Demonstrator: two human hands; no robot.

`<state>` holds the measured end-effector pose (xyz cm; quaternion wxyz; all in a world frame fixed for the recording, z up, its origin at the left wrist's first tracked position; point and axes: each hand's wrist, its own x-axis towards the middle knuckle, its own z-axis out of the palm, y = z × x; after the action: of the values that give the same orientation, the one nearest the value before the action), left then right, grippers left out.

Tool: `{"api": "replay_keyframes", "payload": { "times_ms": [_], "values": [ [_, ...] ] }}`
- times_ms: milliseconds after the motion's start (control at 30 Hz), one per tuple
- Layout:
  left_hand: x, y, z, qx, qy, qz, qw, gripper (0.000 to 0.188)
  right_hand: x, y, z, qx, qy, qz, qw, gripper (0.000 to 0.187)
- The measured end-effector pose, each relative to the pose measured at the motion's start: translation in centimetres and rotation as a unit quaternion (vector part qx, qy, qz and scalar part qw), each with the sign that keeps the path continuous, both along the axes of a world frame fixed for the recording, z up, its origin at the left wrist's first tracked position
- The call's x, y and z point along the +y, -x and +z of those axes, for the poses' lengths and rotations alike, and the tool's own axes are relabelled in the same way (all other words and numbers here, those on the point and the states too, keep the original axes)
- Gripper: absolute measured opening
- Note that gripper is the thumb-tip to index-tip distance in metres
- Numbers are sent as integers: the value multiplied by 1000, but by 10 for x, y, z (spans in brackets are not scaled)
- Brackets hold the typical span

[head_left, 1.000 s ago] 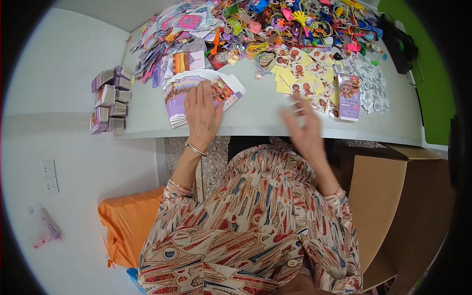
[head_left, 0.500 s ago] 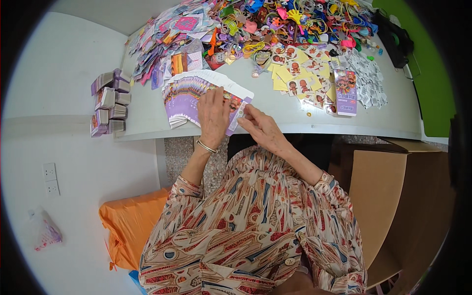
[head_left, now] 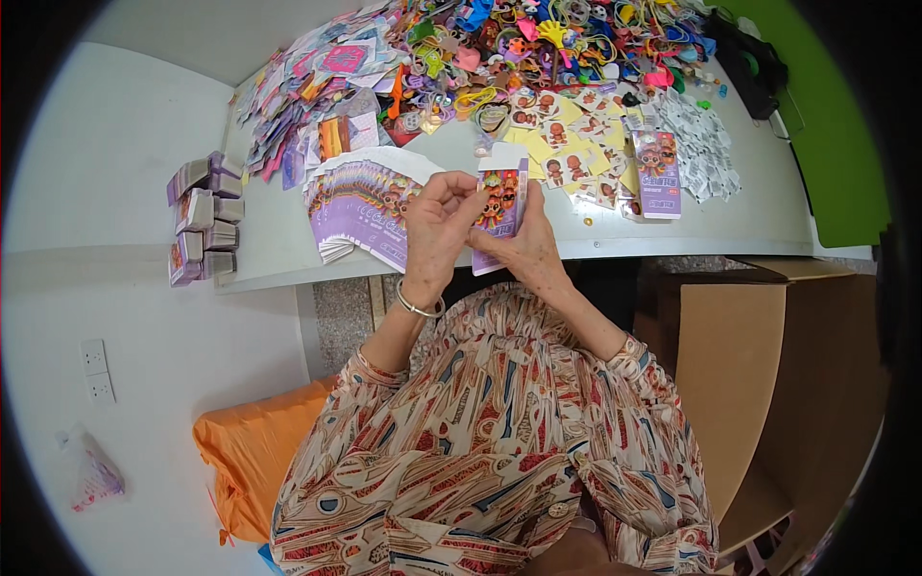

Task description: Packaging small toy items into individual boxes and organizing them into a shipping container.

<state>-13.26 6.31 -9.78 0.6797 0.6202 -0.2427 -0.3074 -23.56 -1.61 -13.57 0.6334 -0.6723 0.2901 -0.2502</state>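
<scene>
A flat, unfolded purple card box (head_left: 499, 209) with cartoon figures and a white end flap stands up between my hands at the desk's front edge. My right hand (head_left: 530, 248) grips its lower right side, fingers along the edge and thumb across the front. On the left side of the box, my left hand (head_left: 437, 230) has curled fingers and its thumb against the printed face. Just left of that hand lies a fanned stack of the same flat purple boxes (head_left: 351, 206). Another purple box (head_left: 658, 178) lies to the right, beside cream sticker cards (head_left: 569, 163).
Heaps of small colourful toys (head_left: 538, 48) and printed packets (head_left: 317, 72) cover the back of the desk (head_left: 567, 248). White sachets (head_left: 696, 144) lie at right. Bundled card stacks (head_left: 197, 211) stand at the left edge. A large open carton (head_left: 725, 384) is at lower right.
One purple box has come away from the fanned stack and moved right, lifted between both hands. My left hand has left the stack and now touches that box.
</scene>
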Motion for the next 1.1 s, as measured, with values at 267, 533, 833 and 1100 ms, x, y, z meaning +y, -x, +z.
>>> {"api": "replay_keyframes", "payload": {
  "times_ms": [267, 533, 833, 1100],
  "values": [
    [-1, 12, -2, -14, 41, -40, 998, 40, -13, 11, -3, 5, -8, 10, 1000, 85],
    [5, 14, -21, -135, -7, -11, 991, 54, -11, 13, 11, 102, 106, -3, 989, 92],
    [7, 9, -27, -92, -13, -32, 995, 32, -5, 16, 1, 92, 380, -56, 919, 90],
    [12, -15, -1, -113, -128, -193, 966, 16, -9, 24, 6, 127, 355, 62, 924, 88]
  ]
}}
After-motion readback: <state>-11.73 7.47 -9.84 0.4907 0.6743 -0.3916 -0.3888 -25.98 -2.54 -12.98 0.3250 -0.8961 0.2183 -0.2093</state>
